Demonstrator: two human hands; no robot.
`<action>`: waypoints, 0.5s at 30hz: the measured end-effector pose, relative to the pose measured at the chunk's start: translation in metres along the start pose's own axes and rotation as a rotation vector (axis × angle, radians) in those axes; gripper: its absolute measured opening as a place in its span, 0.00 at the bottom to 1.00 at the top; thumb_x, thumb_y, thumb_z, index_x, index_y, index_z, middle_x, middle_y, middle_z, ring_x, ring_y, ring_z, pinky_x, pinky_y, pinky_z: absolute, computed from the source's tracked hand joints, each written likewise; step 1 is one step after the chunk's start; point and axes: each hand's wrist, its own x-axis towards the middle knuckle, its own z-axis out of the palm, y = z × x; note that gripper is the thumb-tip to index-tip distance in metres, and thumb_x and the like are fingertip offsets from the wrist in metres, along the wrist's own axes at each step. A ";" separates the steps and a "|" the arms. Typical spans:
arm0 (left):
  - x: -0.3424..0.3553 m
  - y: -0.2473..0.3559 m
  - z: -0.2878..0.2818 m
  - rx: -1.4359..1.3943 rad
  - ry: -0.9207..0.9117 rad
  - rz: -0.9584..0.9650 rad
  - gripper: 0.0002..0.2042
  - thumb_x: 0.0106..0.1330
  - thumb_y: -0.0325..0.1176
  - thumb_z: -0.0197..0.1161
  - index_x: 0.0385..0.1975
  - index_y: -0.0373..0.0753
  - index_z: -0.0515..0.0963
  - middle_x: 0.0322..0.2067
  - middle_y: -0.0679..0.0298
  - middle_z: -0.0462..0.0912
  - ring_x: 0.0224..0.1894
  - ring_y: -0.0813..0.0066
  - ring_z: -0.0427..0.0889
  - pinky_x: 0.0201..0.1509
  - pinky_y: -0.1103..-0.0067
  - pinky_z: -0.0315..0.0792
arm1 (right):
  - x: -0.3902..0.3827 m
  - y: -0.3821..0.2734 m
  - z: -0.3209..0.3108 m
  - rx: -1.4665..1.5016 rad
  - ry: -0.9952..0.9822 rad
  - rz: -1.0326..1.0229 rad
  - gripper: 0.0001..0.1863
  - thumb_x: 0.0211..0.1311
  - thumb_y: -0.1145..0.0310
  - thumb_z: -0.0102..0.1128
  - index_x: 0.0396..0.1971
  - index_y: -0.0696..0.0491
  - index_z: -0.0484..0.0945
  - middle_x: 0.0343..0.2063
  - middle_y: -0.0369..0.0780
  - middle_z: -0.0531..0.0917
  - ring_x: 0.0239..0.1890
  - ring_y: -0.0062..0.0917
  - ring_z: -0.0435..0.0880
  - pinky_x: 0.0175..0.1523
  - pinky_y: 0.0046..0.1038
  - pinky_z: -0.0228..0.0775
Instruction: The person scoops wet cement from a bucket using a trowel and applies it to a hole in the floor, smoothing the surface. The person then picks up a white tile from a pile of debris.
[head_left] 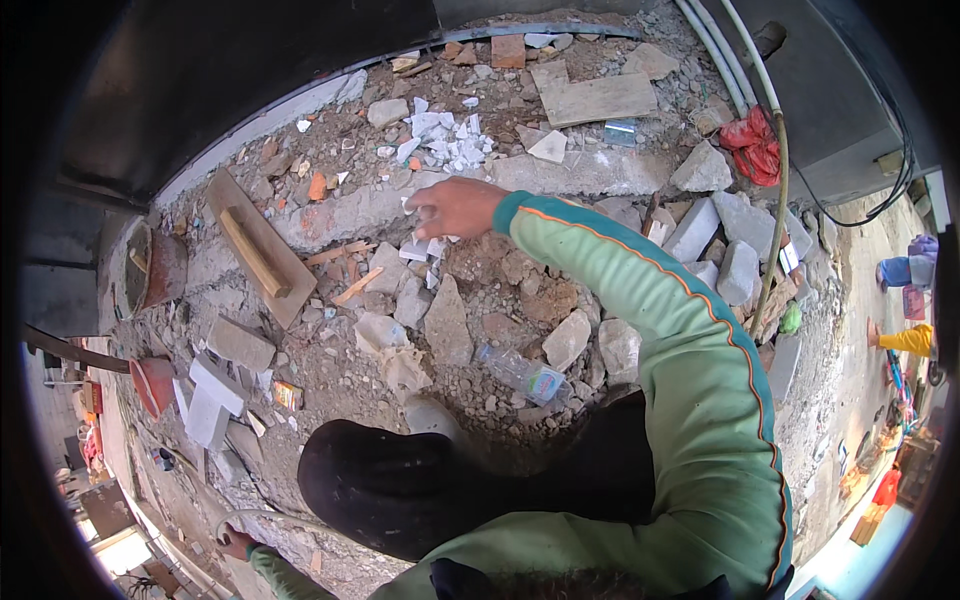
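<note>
My right hand point(455, 207) reaches over the rubble at the upper middle. Its fingers are bent, with a small white fragment point(408, 204) at the tips, seemingly pinched. Just beyond it lies a heap of broken white pieces point(450, 138); a few more white chips point(418, 248) sit below the fingers. At the lower left, my left hand point(237, 543) is stretched out low beside a thin pale hose point(265, 514). Its fingers look apart and nothing shows in them, though they are small in view.
A wooden float point(258, 250) lies left of my right hand, with a bucket point(160, 268) beyond it. A plastic bottle point(522, 374) rests between my legs. Grey blocks point(740, 272) and a red plastic bag point(752, 146) lie to the right, near a hanging hose point(781, 190).
</note>
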 end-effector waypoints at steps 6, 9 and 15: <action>-0.347 -0.002 -0.026 -0.227 -0.854 -0.537 0.31 0.63 0.34 0.63 0.67 0.39 0.62 0.62 0.54 0.69 0.52 0.62 0.77 0.53 0.58 0.70 | -0.138 0.251 -0.113 -0.178 1.493 0.793 0.48 0.53 0.55 0.71 0.65 0.70 0.57 0.62 0.62 0.65 0.64 0.53 0.66 0.69 0.41 0.58; -0.408 0.023 -0.024 -0.130 -1.073 -0.579 0.30 0.65 0.34 0.62 0.67 0.38 0.62 0.62 0.54 0.69 0.52 0.63 0.77 0.54 0.61 0.71 | -0.151 0.288 -0.144 0.066 1.677 0.789 0.50 0.53 0.56 0.71 0.65 0.72 0.53 0.63 0.62 0.64 0.66 0.52 0.65 0.72 0.40 0.54; -0.390 0.068 -0.005 -0.161 -1.133 -0.504 0.28 0.68 0.34 0.59 0.67 0.36 0.62 0.64 0.55 0.69 0.53 0.66 0.77 0.54 0.68 0.72 | -0.145 0.307 -0.160 0.602 1.518 0.886 0.37 0.55 0.58 0.71 0.58 0.64 0.67 0.54 0.50 0.75 0.55 0.42 0.76 0.58 0.46 0.69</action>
